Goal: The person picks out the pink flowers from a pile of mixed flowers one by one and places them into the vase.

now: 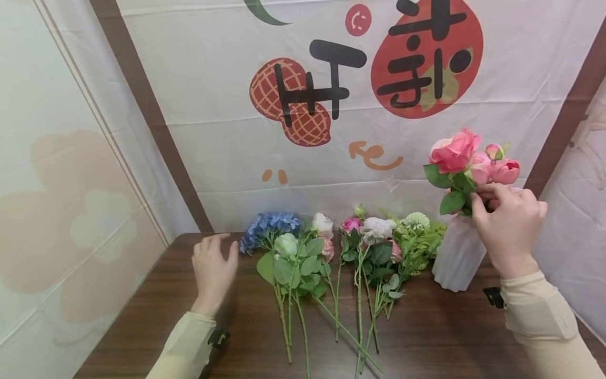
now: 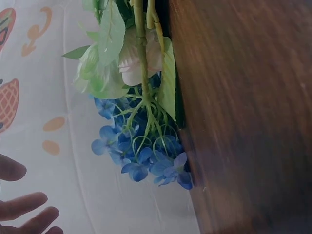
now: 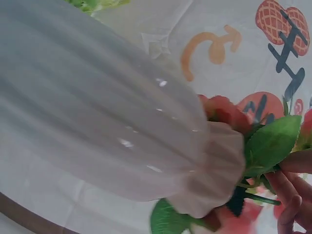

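At the right, a white fluted vase (image 1: 459, 255) holds pink artificial flowers (image 1: 504, 171) with green leaves. My right hand (image 1: 511, 226) is at the vase's mouth, thumb and fingers pinching the stem of a pink rose (image 1: 453, 150) just under its bloom. In the right wrist view, those fingertips (image 3: 280, 187) meet beside a green leaf (image 3: 274, 145), just past the vase's ruffled rim (image 3: 222, 170). My left hand (image 1: 214, 271) hovers over the left of the table, fingers apart and holding nothing. Nearest to it is a blue hydrangea (image 1: 270, 227), seen from its stem side in the left wrist view.
A row of artificial flowers lies on the brown wooden table (image 1: 426, 337), stems toward me: a pale green rose (image 1: 286, 245), a white flower (image 1: 377, 230), a magenta rose (image 1: 351, 225), a green pompom flower (image 1: 416, 221). A printed cloth (image 1: 213, 158) hangs behind.
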Demonstrator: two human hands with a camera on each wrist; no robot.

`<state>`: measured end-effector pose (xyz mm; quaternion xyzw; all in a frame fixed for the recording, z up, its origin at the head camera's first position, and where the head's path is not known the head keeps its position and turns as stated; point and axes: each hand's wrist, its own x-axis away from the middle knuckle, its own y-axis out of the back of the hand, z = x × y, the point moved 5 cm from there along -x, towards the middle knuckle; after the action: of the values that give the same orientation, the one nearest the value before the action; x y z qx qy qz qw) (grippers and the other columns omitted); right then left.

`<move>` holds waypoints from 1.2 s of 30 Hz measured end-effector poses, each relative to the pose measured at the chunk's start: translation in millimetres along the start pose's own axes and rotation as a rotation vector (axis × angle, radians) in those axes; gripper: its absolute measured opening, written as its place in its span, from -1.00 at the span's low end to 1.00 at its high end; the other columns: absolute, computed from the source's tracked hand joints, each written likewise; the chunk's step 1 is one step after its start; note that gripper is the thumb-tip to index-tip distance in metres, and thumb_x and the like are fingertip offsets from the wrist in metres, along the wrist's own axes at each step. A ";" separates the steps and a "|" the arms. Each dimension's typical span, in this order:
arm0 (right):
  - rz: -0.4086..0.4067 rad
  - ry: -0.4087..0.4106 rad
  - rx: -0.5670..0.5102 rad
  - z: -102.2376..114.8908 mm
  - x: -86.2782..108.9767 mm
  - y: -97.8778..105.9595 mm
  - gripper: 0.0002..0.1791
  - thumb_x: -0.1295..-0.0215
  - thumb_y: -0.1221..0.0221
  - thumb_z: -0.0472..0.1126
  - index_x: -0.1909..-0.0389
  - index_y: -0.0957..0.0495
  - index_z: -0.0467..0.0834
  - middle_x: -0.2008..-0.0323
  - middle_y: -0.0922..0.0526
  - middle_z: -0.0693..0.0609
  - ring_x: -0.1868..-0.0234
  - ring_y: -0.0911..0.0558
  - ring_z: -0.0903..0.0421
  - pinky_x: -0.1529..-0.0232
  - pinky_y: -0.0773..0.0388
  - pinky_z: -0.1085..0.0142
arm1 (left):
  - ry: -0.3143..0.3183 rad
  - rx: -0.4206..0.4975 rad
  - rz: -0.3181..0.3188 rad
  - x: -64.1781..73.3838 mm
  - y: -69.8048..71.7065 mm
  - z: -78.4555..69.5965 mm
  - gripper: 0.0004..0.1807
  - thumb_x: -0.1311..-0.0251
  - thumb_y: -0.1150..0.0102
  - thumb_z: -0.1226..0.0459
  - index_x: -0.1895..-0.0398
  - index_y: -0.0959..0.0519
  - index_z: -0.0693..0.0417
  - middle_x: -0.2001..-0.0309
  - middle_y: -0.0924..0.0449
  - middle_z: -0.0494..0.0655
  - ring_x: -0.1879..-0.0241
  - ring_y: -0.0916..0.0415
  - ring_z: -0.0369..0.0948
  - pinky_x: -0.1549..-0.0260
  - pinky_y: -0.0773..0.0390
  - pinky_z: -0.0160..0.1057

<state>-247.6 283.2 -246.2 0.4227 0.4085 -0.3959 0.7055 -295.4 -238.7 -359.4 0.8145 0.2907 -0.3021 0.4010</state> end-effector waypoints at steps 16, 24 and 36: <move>0.072 -0.039 0.036 -9.5 5.7 -4.5 -0.76 -0.14 -0.22 -0.20 0.30 -0.66 -0.32 0.44 -0.68 -0.26 0.14 -0.49 -0.22 0.25 -0.15 -0.22 | 0.006 -0.041 0.105 8.4 -0.5 19.6 -0.66 -0.18 -0.19 0.22 0.07 -0.55 0.31 0.02 -0.52 0.27 -0.01 -0.33 0.19 0.05 -0.24 0.15; 0.191 -0.100 0.096 -11.0 4.9 -8.2 -0.75 -0.17 -0.17 -0.17 0.29 -0.65 -0.28 0.43 -0.69 -0.24 0.33 -0.54 -0.23 0.21 -0.18 -0.23 | 0.029 -0.063 0.159 12.6 1.9 26.2 -0.65 -0.22 -0.15 0.22 0.05 -0.53 0.32 -0.02 -0.49 0.30 -0.05 -0.31 0.21 -0.01 -0.22 0.17; 0.113 -0.016 0.057 -4.6 5.1 -7.4 -0.75 -0.18 -0.18 -0.15 0.32 -0.62 -0.30 0.55 -0.63 -0.27 0.55 -0.51 -0.23 0.42 -0.17 -0.13 | 0.036 -0.092 0.245 13.7 7.2 36.3 -0.63 -0.25 -0.11 0.20 0.00 -0.52 0.32 -0.09 -0.45 0.33 -0.10 -0.29 0.26 -0.01 -0.22 0.22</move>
<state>-253.6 283.9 -254.3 0.4619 0.3671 -0.3701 0.7176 -290.7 -269.3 -383.9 0.8298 0.2098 -0.2225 0.4668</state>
